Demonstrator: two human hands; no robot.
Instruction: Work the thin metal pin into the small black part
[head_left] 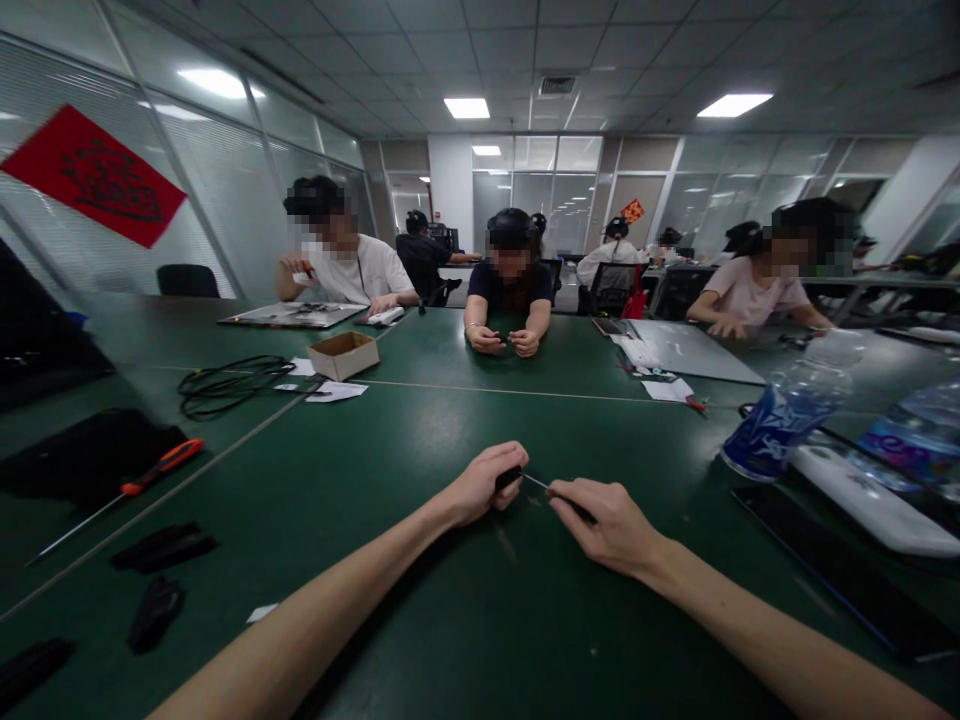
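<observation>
Near the middle of the green table (420,600), my left hand (487,482) is closed around a small black part (508,478). My fingers hide most of that part, so its exact kind is unclear. My right hand (611,525) grips a thin screwdriver (581,510) with a dark handle. Its metal shaft points left and reaches the black part; whether the tip sits in it I cannot make out. Several loose black pieces (156,612) lie at the lower left, away from both hands.
An orange-handled screwdriver (169,462) lies at the left by black cloth-like material (90,455). A cardboard box (343,357) and coiled black cable (232,385) sit beyond. Plastic bottles (784,415) and a dark phone-like slab (840,565) are at the right. Several people (510,285) sit opposite.
</observation>
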